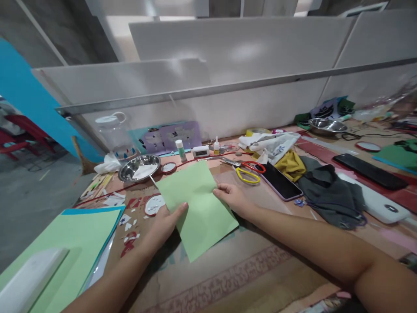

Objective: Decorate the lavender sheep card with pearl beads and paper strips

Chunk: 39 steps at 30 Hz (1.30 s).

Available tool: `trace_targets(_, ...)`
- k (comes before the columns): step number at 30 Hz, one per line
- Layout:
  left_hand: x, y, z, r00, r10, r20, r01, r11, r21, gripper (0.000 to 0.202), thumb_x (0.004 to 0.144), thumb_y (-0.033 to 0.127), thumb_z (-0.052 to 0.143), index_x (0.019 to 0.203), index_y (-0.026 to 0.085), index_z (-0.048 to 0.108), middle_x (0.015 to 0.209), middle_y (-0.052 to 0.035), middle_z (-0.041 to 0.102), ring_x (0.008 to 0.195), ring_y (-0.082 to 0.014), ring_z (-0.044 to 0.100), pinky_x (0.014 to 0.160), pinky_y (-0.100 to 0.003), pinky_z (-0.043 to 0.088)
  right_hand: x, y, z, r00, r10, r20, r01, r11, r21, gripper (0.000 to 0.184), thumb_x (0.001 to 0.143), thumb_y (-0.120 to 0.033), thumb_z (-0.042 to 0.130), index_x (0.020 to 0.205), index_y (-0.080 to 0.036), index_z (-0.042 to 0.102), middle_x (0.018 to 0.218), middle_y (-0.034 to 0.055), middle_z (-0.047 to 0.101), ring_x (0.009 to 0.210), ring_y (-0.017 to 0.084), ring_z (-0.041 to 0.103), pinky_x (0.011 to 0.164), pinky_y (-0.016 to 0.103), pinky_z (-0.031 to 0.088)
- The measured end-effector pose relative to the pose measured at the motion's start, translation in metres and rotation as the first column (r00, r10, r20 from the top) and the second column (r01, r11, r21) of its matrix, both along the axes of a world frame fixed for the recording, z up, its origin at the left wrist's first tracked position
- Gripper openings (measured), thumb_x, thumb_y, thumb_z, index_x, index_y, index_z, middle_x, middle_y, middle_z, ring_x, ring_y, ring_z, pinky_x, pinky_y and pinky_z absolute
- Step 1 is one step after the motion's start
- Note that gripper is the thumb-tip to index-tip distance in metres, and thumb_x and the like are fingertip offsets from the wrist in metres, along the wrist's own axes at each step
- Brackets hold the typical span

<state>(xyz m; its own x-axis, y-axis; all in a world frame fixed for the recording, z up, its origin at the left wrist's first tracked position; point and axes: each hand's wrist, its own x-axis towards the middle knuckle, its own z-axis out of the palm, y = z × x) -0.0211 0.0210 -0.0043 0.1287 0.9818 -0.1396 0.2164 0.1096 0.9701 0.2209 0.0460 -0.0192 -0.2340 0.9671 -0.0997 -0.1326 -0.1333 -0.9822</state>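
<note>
A sheet of light green paper [202, 208] is held tilted above the table between both hands. My left hand [167, 219] grips its left edge, thumb on the front face and the other fingers hidden behind. On the right edge, my right hand [233, 198] pinches the sheet between thumb and fingers. Just beyond that hand lie scissors [247, 171] with one red and one yellow handle. A dark-screened phone [280, 180] rests to their right. Beside my left hand is a round lid [153, 204] with small white pieces in it.
Green and blue sheets [94, 226] lie at left under a white device [35, 278]. Behind stand a metal bowl [140, 168], a glue stick [180, 150], a small bottle [216, 146] and a plastic jug [112, 134]. Grey cloth [332, 191] and a white power bank [374, 200] lie at right.
</note>
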Motion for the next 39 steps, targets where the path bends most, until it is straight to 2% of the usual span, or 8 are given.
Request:
trace_targets(8, 0.001, 0.003, -0.01, 0.993, -0.051, -0.107, 0.05, 0.999, -0.016, 0.048, 0.077, 0.06, 0.068, 0.09, 0.014, 0.075, 0.086, -0.0086, 0.078, 0.083, -0.0279, 0.072, 0.068, -0.031, 0.057, 0.004, 0.001, 0.001, 0.998, -0.011, 0.069, 0.011, 1.0, 0.013, 0.043, 0.071, -0.052, 0.077, 0.093, -0.015, 0.072, 0.083, 0.0042, 0.073, 0.073, 0.019, 0.067, 0.063, 0.028, 0.052)
trace_targets(12, 0.0, 0.001, -0.007, 0.991, -0.113, -0.067, 0.112, 0.994, -0.019, 0.04, 0.08, 0.052, 0.068, 0.095, 0.016, 0.075, 0.091, -0.0089, 0.077, 0.085, -0.0254, 0.071, 0.074, -0.032, 0.056, 0.01, -0.01, 0.006, 0.942, -0.257, 0.215, 0.194, 0.941, 0.277, 0.03, 0.088, -0.044, 0.062, 0.097, -0.019, 0.076, 0.09, 0.0065, 0.075, 0.081, 0.023, 0.069, 0.07, 0.035, 0.056)
trace_targets(14, -0.003, 0.0, -0.005, 0.992, -0.121, -0.042, 0.122, 0.992, 0.017, 0.036, 0.079, 0.05, 0.068, 0.094, 0.018, 0.074, 0.101, -0.01, 0.076, 0.093, -0.0274, 0.07, 0.081, -0.036, 0.056, 0.015, -0.021, 0.01, 0.907, -0.314, 0.282, 0.1, 0.81, 0.578, 0.024, 0.093, -0.036, 0.058, 0.099, -0.023, 0.077, 0.103, 0.0077, 0.076, 0.096, 0.025, 0.07, 0.085, 0.041, 0.056)
trace_targets(16, -0.007, 0.0, -0.002, 0.994, -0.106, -0.024, 0.108, 0.991, 0.081, 0.029, 0.073, 0.046, 0.072, 0.083, 0.02, 0.072, 0.118, -0.0112, 0.072, 0.104, -0.031, 0.067, 0.087, -0.04, 0.055, 0.019, -0.031, 0.014, 0.89, -0.223, 0.399, -0.222, 0.551, 0.804, 0.021, 0.092, -0.027, 0.061, 0.107, -0.031, 0.076, 0.119, 0.0066, 0.073, 0.112, 0.025, 0.066, 0.102, 0.046, 0.05)
trace_targets(18, -0.011, 0.0, 0.002, 0.997, -0.069, -0.02, 0.071, 0.984, 0.161, 0.021, 0.067, 0.039, 0.075, 0.072, 0.02, 0.067, 0.135, -0.0109, 0.063, 0.115, -0.0339, 0.062, 0.093, -0.042, 0.053, 0.021, -0.039, 0.017, 0.844, -0.183, 0.504, -0.445, 0.284, 0.849, 0.031, 0.093, -0.02, 0.06, 0.117, -0.034, 0.071, 0.126, 0.005, 0.071, 0.122, 0.022, 0.062, 0.111, 0.046, 0.044)
trace_targets(20, -0.013, -0.001, 0.004, 1.0, -0.027, -0.014, 0.029, 0.972, 0.232, 0.016, 0.066, 0.032, 0.075, 0.071, 0.02, 0.066, 0.142, -0.0096, 0.056, 0.125, -0.0342, 0.056, 0.1, -0.042, 0.049, 0.02, -0.043, 0.019, 0.802, -0.211, 0.559, -0.538, 0.152, 0.829, 0.032, 0.094, -0.016, 0.057, 0.12, -0.031, 0.07, 0.126, 0.0059, 0.072, 0.128, 0.02, 0.058, 0.115, 0.045, 0.04)
trace_targets(27, -0.002, -0.007, 0.001, 0.968, 0.024, 0.249, -0.073, 0.979, 0.189, 0.068, 0.077, 0.032, 0.071, 0.141, 0.028, 0.047, 0.149, -0.007, 0.051, 0.143, -0.0289, 0.042, 0.11, -0.044, 0.043, 0.01, -0.038, 0.011, 0.787, -0.32, 0.527, -0.512, 0.137, 0.848, 0.024, 0.095, -0.007, 0.049, 0.106, -0.019, 0.066, 0.126, 0.0103, 0.071, 0.133, 0.021, 0.053, 0.115, 0.048, 0.04)
trace_targets(39, -0.006, -0.005, 0.008, 0.992, -0.042, 0.123, 0.012, 0.971, 0.237, 0.049, 0.073, 0.02, 0.069, 0.122, 0.024, 0.064, 0.148, -0.0063, 0.054, 0.139, -0.027, 0.047, 0.118, -0.04, 0.033, 0.011, -0.03, 0.003, 0.745, -0.267, 0.611, -0.581, 0.19, 0.791, 0.014, 0.096, -0.011, 0.053, 0.106, -0.015, 0.061, 0.128, 0.0156, 0.068, 0.131, 0.024, 0.052, 0.118, 0.052, 0.033)
